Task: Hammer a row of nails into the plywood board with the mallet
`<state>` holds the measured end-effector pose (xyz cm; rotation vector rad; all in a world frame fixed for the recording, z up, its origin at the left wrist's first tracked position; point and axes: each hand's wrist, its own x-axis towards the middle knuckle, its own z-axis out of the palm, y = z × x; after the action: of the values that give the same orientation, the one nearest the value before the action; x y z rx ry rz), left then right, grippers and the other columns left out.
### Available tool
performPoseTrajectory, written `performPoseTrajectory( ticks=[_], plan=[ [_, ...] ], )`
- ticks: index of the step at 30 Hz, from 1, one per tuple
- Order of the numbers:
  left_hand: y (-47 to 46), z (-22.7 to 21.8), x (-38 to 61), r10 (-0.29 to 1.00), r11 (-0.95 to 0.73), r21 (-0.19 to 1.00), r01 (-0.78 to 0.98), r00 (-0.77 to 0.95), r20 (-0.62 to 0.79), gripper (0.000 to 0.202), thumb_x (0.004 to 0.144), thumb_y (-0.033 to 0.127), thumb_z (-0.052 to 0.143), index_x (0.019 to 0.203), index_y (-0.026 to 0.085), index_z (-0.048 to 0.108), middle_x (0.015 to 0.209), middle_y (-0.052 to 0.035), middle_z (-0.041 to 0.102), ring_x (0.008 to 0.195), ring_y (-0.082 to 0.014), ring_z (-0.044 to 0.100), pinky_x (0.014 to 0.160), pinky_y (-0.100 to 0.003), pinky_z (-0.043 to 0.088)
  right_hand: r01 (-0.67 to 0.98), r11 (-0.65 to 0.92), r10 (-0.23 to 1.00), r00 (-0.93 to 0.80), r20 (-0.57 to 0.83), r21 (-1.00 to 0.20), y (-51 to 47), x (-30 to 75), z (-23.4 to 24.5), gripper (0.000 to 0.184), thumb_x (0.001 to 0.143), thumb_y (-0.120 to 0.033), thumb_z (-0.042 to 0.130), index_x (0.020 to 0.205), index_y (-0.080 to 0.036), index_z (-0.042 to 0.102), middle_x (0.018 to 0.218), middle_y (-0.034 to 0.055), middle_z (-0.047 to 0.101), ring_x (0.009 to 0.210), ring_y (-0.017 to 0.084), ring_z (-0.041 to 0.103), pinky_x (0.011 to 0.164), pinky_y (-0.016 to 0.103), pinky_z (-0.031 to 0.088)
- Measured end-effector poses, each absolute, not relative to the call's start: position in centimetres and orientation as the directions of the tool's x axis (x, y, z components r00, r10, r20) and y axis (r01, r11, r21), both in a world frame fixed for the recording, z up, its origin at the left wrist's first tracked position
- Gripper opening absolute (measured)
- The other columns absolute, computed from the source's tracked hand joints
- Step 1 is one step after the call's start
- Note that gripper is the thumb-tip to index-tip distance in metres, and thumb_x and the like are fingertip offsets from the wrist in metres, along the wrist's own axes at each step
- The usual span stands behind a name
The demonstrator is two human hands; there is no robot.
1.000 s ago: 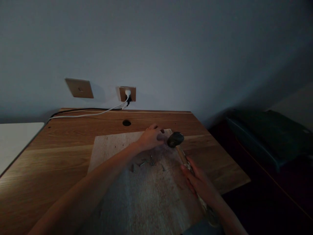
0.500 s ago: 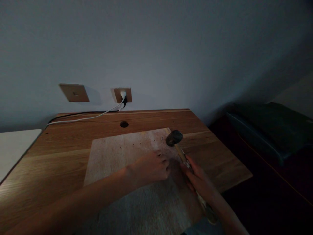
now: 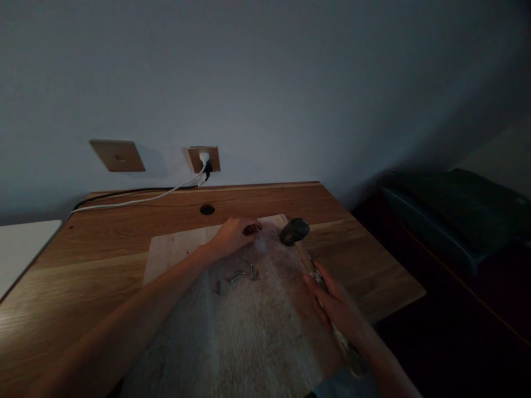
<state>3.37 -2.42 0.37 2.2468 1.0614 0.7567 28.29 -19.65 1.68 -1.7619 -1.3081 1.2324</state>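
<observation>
A pale plywood board (image 3: 249, 326) lies on the wooden desk (image 3: 91, 265). My left hand (image 3: 232, 235) rests near the board's far edge with its fingers pinched together; a small nail may be in them, but I cannot make it out. My right hand (image 3: 336, 304) is wrapped round the wooden handle of a hammer (image 3: 302, 246), whose dark head lies on the board's far right corner, a little to the right of my left hand. Several loose nails (image 3: 238, 275) are scattered on the board between my arms.
A round cable hole (image 3: 207, 209) is in the desk behind the board. A white cable (image 3: 141, 197) runs along the back edge to a wall socket (image 3: 203, 158). A dark case (image 3: 452, 215) sits off the desk's right side. A white surface (image 3: 20, 249) adjoins at left.
My left hand dropped to the nail pile half a second ago and has moved back up to the board's far edge. The hammer has stayed put.
</observation>
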Motion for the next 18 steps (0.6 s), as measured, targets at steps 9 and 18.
performPoseTrajectory(
  ticks=[9,18],
  plan=[
    [-2.87,0.16,3.31,0.793,-0.573,0.643,0.508,0.542,0.279,0.022,0.088,0.011,0.070,0.104,0.021,0.080,0.099,-0.0036,0.082,0.089,-0.0199,0.076,0.088,-0.032,0.059,0.367,-0.368,0.929,0.112,-0.352,-0.854,-19.68,28.22,2.00,0.070,0.091,-0.064,0.055,0.144,-0.019,0.047,0.047,-0.0130,0.042,0.036,0.012,0.037,0.034,0.022,0.029],
    [-2.91,0.11,3.05,0.768,-0.613,0.596,0.518,0.568,0.297,0.025,0.088,0.009,0.071,0.107,0.021,0.081,0.106,-0.0056,0.081,0.098,-0.0220,0.075,0.095,-0.034,0.057,0.353,-0.356,0.934,0.119,-0.336,-0.865,-19.64,28.08,1.99,0.068,0.091,-0.061,0.057,0.144,-0.019,0.049,0.048,-0.0124,0.044,0.034,0.012,0.037,0.033,0.022,0.030]
  ],
)
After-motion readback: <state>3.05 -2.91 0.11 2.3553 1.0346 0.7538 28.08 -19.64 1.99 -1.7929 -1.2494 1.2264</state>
